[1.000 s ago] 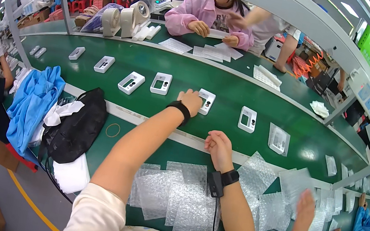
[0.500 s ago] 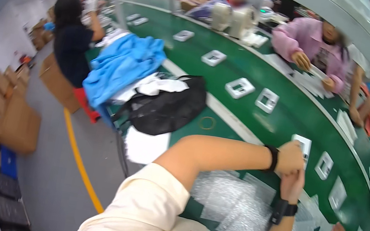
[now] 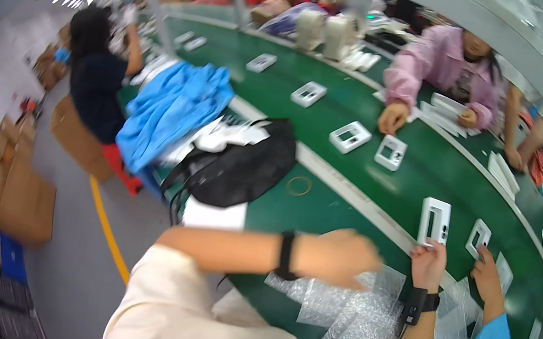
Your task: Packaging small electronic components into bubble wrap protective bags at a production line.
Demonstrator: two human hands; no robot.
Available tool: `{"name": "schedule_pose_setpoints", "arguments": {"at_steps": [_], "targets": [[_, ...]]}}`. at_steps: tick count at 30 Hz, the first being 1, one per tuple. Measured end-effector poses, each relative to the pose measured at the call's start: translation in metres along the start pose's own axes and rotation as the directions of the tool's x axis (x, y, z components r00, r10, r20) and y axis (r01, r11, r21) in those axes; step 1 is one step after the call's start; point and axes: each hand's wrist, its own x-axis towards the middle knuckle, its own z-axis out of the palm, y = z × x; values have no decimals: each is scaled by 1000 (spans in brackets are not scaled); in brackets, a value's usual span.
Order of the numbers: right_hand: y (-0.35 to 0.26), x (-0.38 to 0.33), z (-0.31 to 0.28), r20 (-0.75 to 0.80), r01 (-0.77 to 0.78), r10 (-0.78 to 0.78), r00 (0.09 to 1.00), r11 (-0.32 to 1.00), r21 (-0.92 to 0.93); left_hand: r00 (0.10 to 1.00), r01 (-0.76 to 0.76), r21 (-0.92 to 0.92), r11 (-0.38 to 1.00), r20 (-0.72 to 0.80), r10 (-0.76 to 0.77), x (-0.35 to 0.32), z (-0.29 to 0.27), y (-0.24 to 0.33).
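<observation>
Right hand (image 3: 428, 262) pinches bottom edge of white rectangular frame (image 3: 434, 221), held upright over green desk (image 3: 322, 210). Left hand (image 3: 336, 254), blurred, loosely curled and empty, hovers above bubble-wrap sheets (image 3: 361, 321), beside right hand.

A black bag (image 3: 243, 165) and blue cloth (image 3: 174, 110) lie beside a green conveyor belt (image 3: 368, 107) carrying white frames (image 3: 349, 136).

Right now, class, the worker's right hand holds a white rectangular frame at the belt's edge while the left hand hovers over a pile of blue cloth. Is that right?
Not quite. The head view shows the left hand over clear bubble-wrap sheets, not blue cloth. The right hand does hold the white frame.
</observation>
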Motion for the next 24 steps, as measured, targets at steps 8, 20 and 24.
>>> {"name": "schedule_pose_setpoints", "arguments": {"at_steps": [8, 20, 24], "targets": [[-4, -7, 50, -152, 56, -67, 986, 995, -77, 967, 226, -25, 974, -118, -227, -68, 65, 7], [-5, -9, 37, -99, 46, -52, 994, 997, -57, 852, 267, -18, 963, -462, -245, -72, 38, -9], [-3, -15, 45, -98, 21, -28, 995, 997, -68, 793, 299, -33, 954, -548, -268, -78, 24, -22]]}}
